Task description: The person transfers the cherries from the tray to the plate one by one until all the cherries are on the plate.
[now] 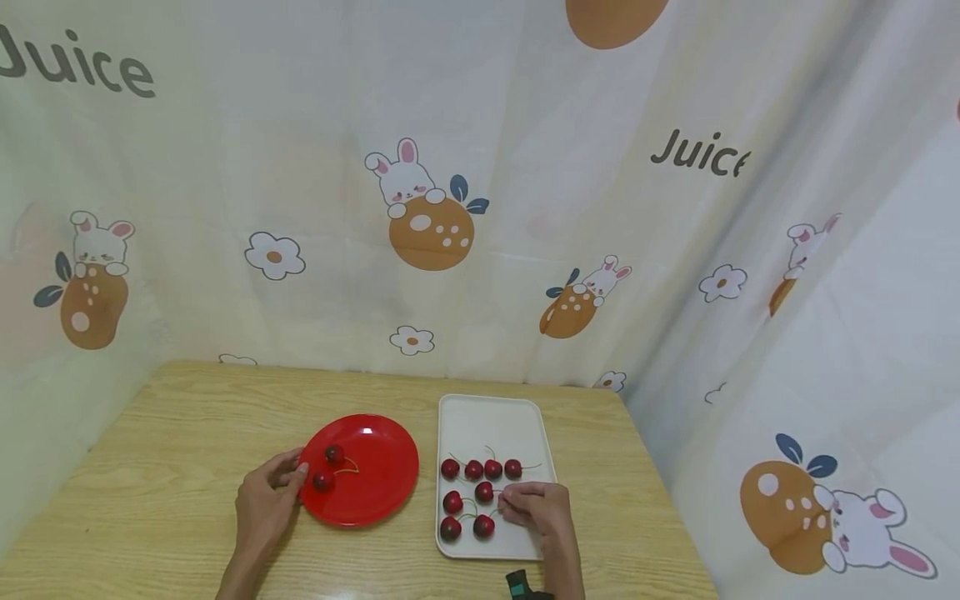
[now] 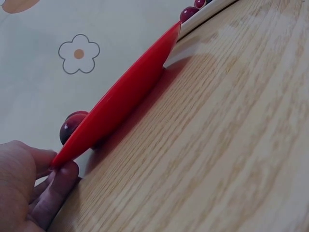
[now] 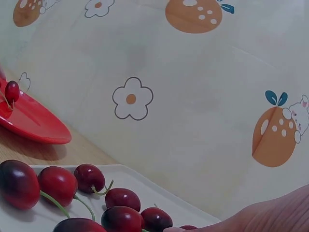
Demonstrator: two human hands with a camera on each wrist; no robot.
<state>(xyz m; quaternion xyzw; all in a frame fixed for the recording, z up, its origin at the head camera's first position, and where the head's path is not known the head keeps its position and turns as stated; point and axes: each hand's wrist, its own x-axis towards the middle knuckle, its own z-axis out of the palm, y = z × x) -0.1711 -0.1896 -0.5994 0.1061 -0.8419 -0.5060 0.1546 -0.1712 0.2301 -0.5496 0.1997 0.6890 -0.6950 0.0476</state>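
Observation:
My left hand (image 1: pixel 267 497) pinches the left rim of a round red plate (image 1: pixel 386 471), thumb above and fingers beneath in the left wrist view. Two dark red cherries (image 1: pixel 323 481) with joined green stems lie on the plate by that hand. On the right, a white rectangular tray (image 1: pixel 491 421) bears several cherries (image 1: pixel 451 528): a row across its middle and pairs below. My right hand (image 1: pixel 542 506) reaches over the tray's right edge, thumb and forefinger together at the stem of a cherry (image 1: pixel 483 492). In the right wrist view its fingertips are mostly cut off.
Both dishes stand on a light wood-grain table (image 1: pixel 187 433), with a strip of tabletop between them. A curtain (image 1: pixel 322 183) printed with rabbits, fruit and flowers hangs behind and at the sides. A dark strap piece (image 1: pixel 519 585) shows by the right wrist.

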